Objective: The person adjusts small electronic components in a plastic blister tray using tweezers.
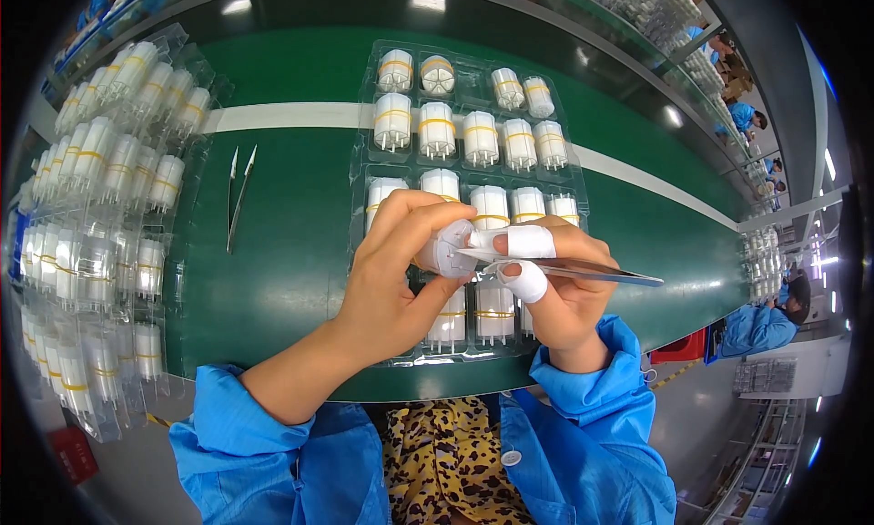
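Note:
My left hand (393,261) is closed around a white cylindrical part (443,249), its round end face turned to the right. In my right hand (566,284) is a pair of metal tweezers (601,270), pinched between a thumb and finger wrapped in white tape. The tweezer tips touch or nearly touch the part's end face; I cannot tell which. Beneath both hands lies a clear plastic tray (364,124) of white cylinders (437,129), each with a yellow band and pins at the lower end. My hands hide some of the tray's middle and lower rows.
Stacked clear trays of similar cylinders (91,161) stand at the left. A second pair of tweezers (238,202) lies on the green work surface (291,197), which a white stripe (282,116) crosses. At the right are a red bin (678,347) and a person in blue (760,329).

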`<state>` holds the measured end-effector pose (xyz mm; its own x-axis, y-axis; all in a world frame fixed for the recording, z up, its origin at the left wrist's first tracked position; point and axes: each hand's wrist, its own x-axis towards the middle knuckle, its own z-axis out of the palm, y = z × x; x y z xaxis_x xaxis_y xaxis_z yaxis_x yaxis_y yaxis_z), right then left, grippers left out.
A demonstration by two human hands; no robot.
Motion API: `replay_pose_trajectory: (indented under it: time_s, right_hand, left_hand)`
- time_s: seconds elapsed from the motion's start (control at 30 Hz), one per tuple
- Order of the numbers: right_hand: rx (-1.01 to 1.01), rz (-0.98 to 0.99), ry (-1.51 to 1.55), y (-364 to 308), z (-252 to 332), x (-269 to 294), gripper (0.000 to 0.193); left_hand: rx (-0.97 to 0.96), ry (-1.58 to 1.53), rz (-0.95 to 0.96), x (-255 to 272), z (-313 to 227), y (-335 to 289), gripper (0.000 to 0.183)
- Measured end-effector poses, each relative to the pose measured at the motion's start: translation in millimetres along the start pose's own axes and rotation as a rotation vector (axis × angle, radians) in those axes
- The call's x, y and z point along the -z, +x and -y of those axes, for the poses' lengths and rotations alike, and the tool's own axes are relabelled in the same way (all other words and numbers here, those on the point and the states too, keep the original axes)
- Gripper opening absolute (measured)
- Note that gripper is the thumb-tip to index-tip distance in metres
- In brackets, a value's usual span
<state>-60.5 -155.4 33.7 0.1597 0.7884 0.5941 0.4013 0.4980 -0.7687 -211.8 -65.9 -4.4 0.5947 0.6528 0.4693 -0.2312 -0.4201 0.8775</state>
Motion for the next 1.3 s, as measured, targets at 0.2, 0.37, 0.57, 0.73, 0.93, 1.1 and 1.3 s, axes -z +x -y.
replay_pose_trajectory:
  time_s: [0.2,0.37,0.57,0.73,0.93,1.1,1.3]
  right_hand:
    - [-0.001,0.026,-0.066,1.9,2.2,-1.7,0.023]
    - [0.006,0.026,-0.088,2.6,0.8,-0.7,0.023]
    - [0.004,0.027,-0.061,0.6,-1.4,0.0,0.021]
    - [0.017,0.009,-0.035,1.1,-2.5,-1.2,0.021]
    - [-0.028,-0.004,-0.023,-0.9,-1.7,-2.2,0.02]
    - [-0.006,0.023,-0.04,0.7,-1.3,-0.7,0.019]
    - [0.024,0.055,-0.093,2.7,-0.8,-0.6,0.018]
  left_hand:
    - [-0.012,0.058,-0.014,1.8,-0.4,-1.1,0.049]
    - [-0.07,0.199,0.028,5.2,0.0,0.8,0.05]
    - [-0.074,0.198,0.026,4.9,1.7,0.3,0.051]
    - [-0.104,0.227,0.024,6.8,-0.3,1.5,0.053]
    - [-0.121,0.198,-0.01,5.3,0.1,1.6,0.055]
    - [-0.115,0.198,0.01,5.7,0.6,1.7,0.053]
    - [-0.056,0.161,0.019,5.0,-0.7,0.5,0.051]
